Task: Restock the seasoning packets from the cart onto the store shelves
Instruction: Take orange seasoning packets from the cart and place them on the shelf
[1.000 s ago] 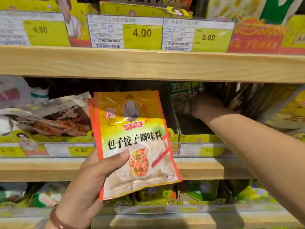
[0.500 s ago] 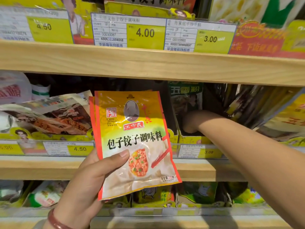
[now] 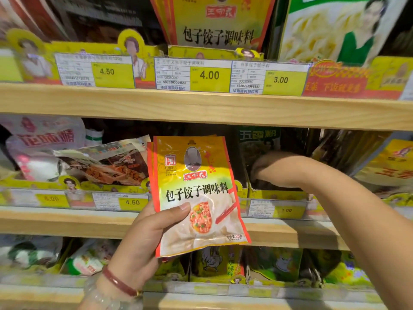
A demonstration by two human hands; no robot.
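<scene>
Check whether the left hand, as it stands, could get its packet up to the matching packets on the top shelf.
Probably yes. The left hand holds the packet in open air before the shelves, and the matching packets stand directly above with nothing between. The right hand is off in the middle shelf.

Three wooden shelves, light pine fronts. Top shelf: yellow display trays, upright dumpling seasoning packets, price tags 4.50, 4.00, 3.00. Middle shelf: slumped pink-white bag, brown snack packets, dark five-spice packets. Bottom shelf: green-yellow chicken-print packets.
</scene>
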